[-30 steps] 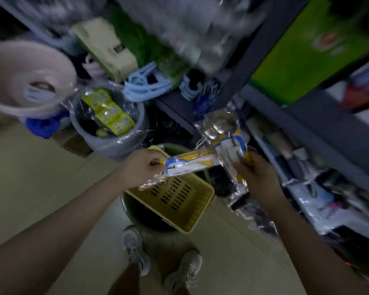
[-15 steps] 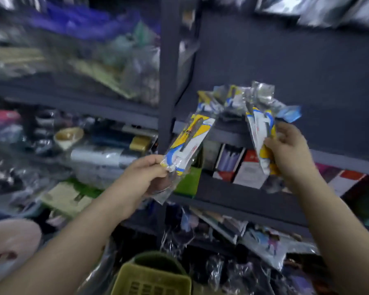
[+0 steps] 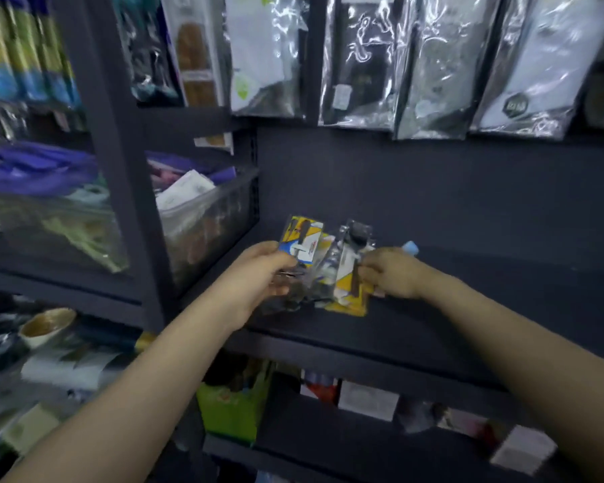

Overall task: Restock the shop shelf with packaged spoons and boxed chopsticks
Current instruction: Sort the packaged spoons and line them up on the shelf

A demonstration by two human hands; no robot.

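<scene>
now both hands [image 3: 258,273] [image 3: 387,273] rest spoon packs [image 3: 346,273] on the shelf [image 3: 415,329]; previously raised

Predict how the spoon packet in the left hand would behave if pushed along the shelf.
The spoon packet looks like crinkly clear film over a printed card, so probably light and floppy. Its glossy wrap would likely slide on the shelf. Flat, so unlikely to roll.

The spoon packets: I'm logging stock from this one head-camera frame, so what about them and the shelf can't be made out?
- Packet count: the left hand and right hand cover the overlapping spoon packets.
- Print on the packets: blurred, too small.
- Whether the packets rest on the shelf or hang above it: hidden by hands and crinkled plastic.
- Boxed chopsticks: none identifiable; lower-shelf boxes are blurred.
</scene>
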